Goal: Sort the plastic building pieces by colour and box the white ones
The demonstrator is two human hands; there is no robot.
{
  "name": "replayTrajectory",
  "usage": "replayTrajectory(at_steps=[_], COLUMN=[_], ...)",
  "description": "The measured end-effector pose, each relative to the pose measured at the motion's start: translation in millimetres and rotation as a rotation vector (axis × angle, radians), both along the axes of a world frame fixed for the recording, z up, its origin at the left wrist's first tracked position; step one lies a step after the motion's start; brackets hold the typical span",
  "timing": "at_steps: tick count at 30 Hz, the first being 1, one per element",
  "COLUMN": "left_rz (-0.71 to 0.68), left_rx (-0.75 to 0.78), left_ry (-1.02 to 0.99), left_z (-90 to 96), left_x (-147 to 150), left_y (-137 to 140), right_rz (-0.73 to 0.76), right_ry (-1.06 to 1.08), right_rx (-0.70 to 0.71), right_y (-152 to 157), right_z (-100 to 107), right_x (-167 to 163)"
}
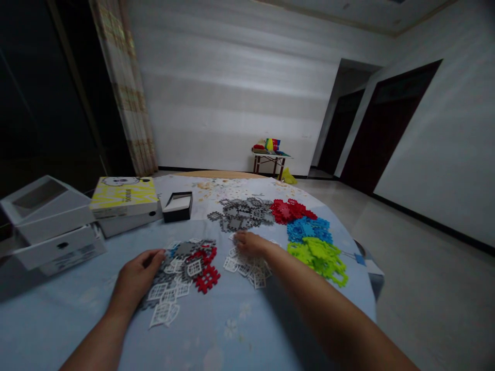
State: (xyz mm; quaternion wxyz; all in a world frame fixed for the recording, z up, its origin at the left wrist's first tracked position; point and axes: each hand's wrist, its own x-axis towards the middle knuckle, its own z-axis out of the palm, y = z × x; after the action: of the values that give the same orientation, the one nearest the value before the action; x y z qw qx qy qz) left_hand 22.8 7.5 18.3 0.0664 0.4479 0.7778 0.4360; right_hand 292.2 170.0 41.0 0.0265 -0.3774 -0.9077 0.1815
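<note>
At the left edge of a mixed heap of flat plastic building pieces point(183, 251), my left hand point(135, 278) rests with its fingers curled and thumb close to the forefinger. Whatever lies between these fingertips is hidden. That heap has grey, red, blue and white pieces, the white ones shaped like little window frames. My right hand point(250, 243) reaches over a pile of white window pieces point(251, 269), fingers bent together and pointing down. A bit of white shows by its fingertips, but I cannot tell if it is held. Grey pieces point(242, 212) lie just beyond.
Red point(290, 210), blue point(309, 229) and lime-green pieces point(319, 256) form piles along the table's right side. White boxes point(58, 221), a yellow-and-white box point(124, 198) and a small black box point(178, 208) stand at the left. A flowered cloth point(232, 335) covers the table.
</note>
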Motion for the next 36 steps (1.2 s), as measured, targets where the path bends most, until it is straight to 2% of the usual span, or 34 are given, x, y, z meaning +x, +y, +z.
replayTrajectory(at_steps=[5,9,13,16,19,22,25,27,31,36], left_rz=[-0.009,-0.03,-0.048,-0.071,-0.154,-0.298,-0.405,-0.422,-0.373,-0.327], left_rx=[0.029,0.02,0.023,0.024,0.022,0.042,0.038,-0.006,-0.116,-0.157], left_ry=[0.018,0.008,0.028,0.077,0.153,0.274,0.376,0.42,0.445,0.413], left_z=[-0.8,0.8,4.2,6.9,9.7,11.5,10.9,9.2,5.1,1.3], left_x=[0.3,3.8,10.4,16.6,24.3,33.2,41.7,45.9,48.4,45.0], left_y=[-0.5,-1.2,-2.7,-3.4,-3.2,-1.9,-0.7,-0.4,-0.6,0.6], right_rz=[0.023,-0.123,-0.254,-0.253,-0.247,-0.262,-0.166,-0.041,0.106,0.359], right_ry=[-0.021,-0.032,-0.091,-0.101,-0.089,0.028,0.233,0.289,0.206,0.093], right_rx=[-0.029,0.036,0.041,0.032,0.042,0.149,0.264,0.259,0.227,0.26], right_y=[-6.4,-7.3,-11.3,-16.9,-26.8,-47.4,-78.6,-99.6,-126.1,-137.1], right_z=[6.0,10.9,-0.3,-7.7,-4.4,7.3,16.8,17.3,5.2,-9.6], right_x=[10.2,38.9,58.1,57.9,50.5,43.6,38.8,35.0,25.4,22.4])
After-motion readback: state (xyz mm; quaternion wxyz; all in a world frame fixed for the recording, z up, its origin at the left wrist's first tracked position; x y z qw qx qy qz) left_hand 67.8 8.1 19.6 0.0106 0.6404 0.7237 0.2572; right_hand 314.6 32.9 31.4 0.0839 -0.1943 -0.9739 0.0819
